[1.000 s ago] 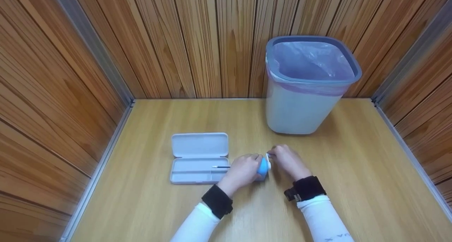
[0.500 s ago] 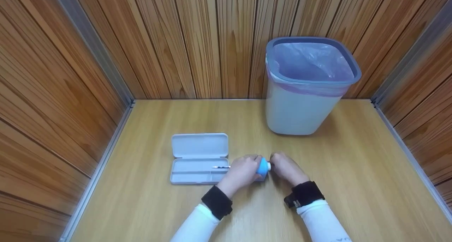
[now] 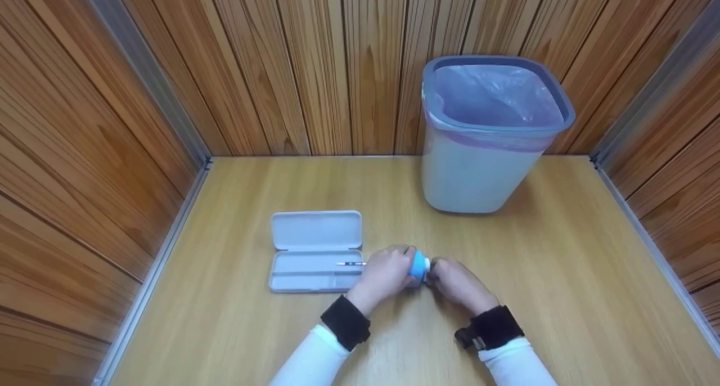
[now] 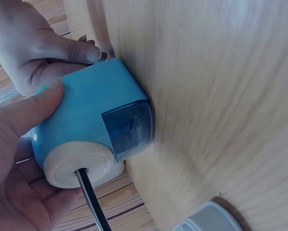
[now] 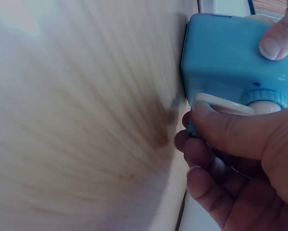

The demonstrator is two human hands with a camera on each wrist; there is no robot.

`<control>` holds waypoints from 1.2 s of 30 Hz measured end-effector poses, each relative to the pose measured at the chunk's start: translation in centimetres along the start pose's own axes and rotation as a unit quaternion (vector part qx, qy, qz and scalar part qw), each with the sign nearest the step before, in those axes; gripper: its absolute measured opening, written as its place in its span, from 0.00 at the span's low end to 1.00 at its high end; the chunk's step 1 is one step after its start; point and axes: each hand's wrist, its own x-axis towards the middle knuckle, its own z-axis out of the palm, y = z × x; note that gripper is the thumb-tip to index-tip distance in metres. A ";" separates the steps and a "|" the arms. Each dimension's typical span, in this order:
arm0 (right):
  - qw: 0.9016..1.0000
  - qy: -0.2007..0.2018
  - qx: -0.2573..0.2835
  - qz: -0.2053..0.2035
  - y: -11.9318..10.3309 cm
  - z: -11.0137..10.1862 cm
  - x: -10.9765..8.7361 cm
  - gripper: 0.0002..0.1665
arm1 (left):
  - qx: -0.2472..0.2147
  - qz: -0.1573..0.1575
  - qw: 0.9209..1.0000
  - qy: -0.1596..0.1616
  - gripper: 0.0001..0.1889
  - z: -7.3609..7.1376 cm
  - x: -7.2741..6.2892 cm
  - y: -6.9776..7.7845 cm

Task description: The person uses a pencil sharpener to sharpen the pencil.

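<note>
A blue crank pencil sharpener [image 4: 95, 96] stands on the tabletop, with a dark see-through shavings drawer [image 4: 129, 127] at its side. My left hand [image 3: 385, 270] grips its body, the thumb [image 4: 45, 106] lying over the blue casing. Out of the cream front sticks a dark pencil [image 4: 92, 199]; its far end shows in the head view over the open pencil case [image 3: 315, 262]. At the sharpener's other end, my right hand [image 3: 458, 282] pinches the knob of the white crank arm [image 5: 223, 103] between thumb and curled fingers. The pencil's tip is hidden inside the sharpener.
The grey pencil case lies left of the sharpener, its lid [image 3: 316, 230] folded back. A lined waste bin [image 3: 478, 169] stands behind on the right. Wood-panelled walls [image 3: 377, 65] enclose the table [image 3: 242, 341] at the back and both sides.
My right hand has swung downward, nearer the table's front, carrying the crank round with it. The left hand and the sharpener stay in place.
</note>
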 end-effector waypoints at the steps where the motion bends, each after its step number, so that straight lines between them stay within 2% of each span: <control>1: 1.000 0.000 0.006 0.003 -0.1 0.0 -0.3 0.10 | 0.001 0.001 1.000 0.002 0.26 0.0 0.0 0.0; 8: 0.999 0.019 -0.005 -0.026 -0.6 0.0 -1.6 0.06 | -0.004 -0.003 1.000 0.005 0.28 0.1 0.0 0.1; 16: 0.996 0.033 -0.061 -0.057 -1.3 -0.1 -2.4 0.05 | 0.012 0.006 1.000 0.025 0.29 0.2 -0.2 0.4; 21: 0.994 0.025 -0.089 -0.054 -1.8 -0.2 -2.8 0.07 | 0.011 0.000 1.000 0.028 0.28 0.3 -0.1 0.5; 27: 0.991 0.024 -0.108 -0.076 -2.7 -1.1 -3.0 0.05 | 0.013 -0.011 1.000 0.026 0.28 0.2 -0.2 0.5; 36: 0.994 -0.015 -0.086 -0.060 -3.4 -3.4 -3.3 0.05 | 0.006 -0.012 1.000 0.016 0.28 0.1 -0.1 0.7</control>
